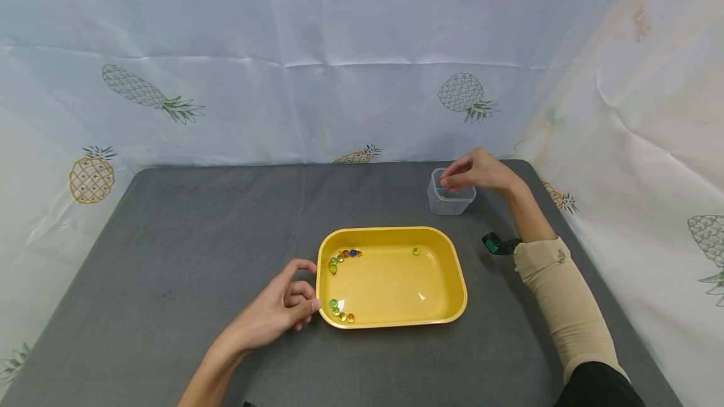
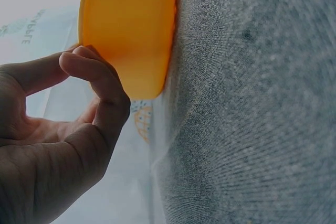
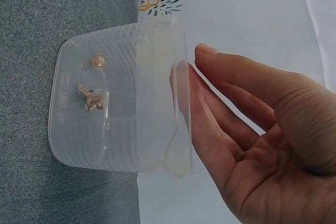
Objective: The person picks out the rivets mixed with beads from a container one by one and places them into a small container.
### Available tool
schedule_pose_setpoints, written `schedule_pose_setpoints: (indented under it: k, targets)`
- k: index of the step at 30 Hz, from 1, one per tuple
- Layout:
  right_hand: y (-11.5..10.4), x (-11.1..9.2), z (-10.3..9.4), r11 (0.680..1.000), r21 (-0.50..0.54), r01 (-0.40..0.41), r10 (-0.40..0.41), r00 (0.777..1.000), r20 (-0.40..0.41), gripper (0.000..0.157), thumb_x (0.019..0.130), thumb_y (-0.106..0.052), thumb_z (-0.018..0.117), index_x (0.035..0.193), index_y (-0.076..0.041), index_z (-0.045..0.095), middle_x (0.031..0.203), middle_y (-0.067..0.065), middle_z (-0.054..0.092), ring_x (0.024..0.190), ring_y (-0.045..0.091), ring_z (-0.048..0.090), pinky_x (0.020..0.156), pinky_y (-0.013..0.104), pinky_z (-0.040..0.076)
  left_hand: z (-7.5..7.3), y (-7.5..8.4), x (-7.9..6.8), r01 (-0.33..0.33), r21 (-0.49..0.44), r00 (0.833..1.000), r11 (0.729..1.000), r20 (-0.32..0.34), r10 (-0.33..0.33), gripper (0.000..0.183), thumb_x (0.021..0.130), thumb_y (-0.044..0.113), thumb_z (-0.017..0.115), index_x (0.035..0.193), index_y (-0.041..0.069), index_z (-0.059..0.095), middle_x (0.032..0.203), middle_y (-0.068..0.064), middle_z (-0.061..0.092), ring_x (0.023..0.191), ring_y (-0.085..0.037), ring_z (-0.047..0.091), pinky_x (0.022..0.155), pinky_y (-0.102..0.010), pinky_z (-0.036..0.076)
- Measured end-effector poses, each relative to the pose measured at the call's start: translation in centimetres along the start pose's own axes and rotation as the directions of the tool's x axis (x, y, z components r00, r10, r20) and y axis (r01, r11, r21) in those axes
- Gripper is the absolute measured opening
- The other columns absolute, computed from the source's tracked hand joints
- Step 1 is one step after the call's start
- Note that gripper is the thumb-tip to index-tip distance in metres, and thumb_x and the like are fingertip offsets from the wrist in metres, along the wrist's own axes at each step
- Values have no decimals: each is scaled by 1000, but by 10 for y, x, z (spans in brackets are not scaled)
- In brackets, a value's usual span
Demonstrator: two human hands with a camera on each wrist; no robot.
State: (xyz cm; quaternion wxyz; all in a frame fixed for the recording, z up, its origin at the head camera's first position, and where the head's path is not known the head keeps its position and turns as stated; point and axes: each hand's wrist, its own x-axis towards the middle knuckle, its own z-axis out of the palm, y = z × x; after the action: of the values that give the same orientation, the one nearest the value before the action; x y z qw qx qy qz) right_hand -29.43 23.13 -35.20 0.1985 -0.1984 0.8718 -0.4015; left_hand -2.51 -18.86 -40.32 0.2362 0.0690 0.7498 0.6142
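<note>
Yellow plastic tray (image 1: 390, 284), lower centre of the head frame: the left hand (image 1: 277, 306) grips its left edge with thumb and bent fingers. The right hand (image 1: 481, 171) is at the mouth of the translucent container (image 1: 449, 206), right of centre; in the right wrist view, thumb and index fingertips stand apart. Small metallic pieces (image 3: 93, 100) lie in the container. Glass marbles (image 1: 353, 253) line the tray's left corners; one green marble (image 1: 416, 251) sits upper right. Grey cloth (image 1: 198, 256) lies beneath.
</note>
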Motion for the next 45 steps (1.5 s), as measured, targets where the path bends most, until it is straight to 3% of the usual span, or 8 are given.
schedule_pose_setpoints:
  k: [9, 16, 21, 34, 45]
  targets:
    - [-1, -1, 0, 1000, -4, 10, -10, 1000, -6, 27, 102, -13, 76, 121, 7, 78, 107, 14, 84, 88, 17, 82, 84, 31, 67, 0, 0, 0, -3, 1, 1000, 1000, -2, 3, 55, 104, 7, 67, 147, -1, 33, 95, -14, 65, 71, -14, 60, 62, -29, 55]
    - [-3, -1, 2, 1000, 7, 3, -3, 999, -39, 23, 101, -10, 77, 118, 5, 79, 106, 13, 84, 92, 27, 83, 86, 37, 67, -1, -1, 0, -1, 10, 1000, 1000, -2, 1, 56, 104, 8, 67, 149, 0, 33, 95, -15, 66, 70, -13, 60, 62, -28, 54]
    - [-7, -2, 4, 1000, -4, 6, -6, 998, -55, 27, 100, -15, 80, 120, 3, 80, 107, 13, 84, 92, 26, 83, 86, 37, 67, -1, -1, 1, 2, 11, 1000, 1000, -3, -2, 57, 104, 8, 67, 149, 0, 33, 94, -16, 65, 71, -13, 60, 62, -29, 55]
    - [-22, -4, 15, 996, 29, 85, -83, 994, -68, 30, 99, -19, 81, 123, 0, 79, 108, 11, 84, 96, 22, 83, 85, 30, 66, -2, -1, 1, 11, 6, 1000, 1000, -1, -11, 57, 105, 10, 68, 149, 1, 33, 94, -15, 66, 70, -13, 60, 62, -29, 54]
    - [-38, -3, 30, 982, 62, 181, -178, 983, -45, 31, 100, -17, 80, 125, 1, 78, 112, 10, 84, 100, 26, 83, 92, 42, 66, -2, -1, 0, 16, 7, 1000, 1000, -4, -16, 57, 104, 9, 67, 149, 2, 33, 95, -15, 66, 69, -13, 60, 62, -29, 54]
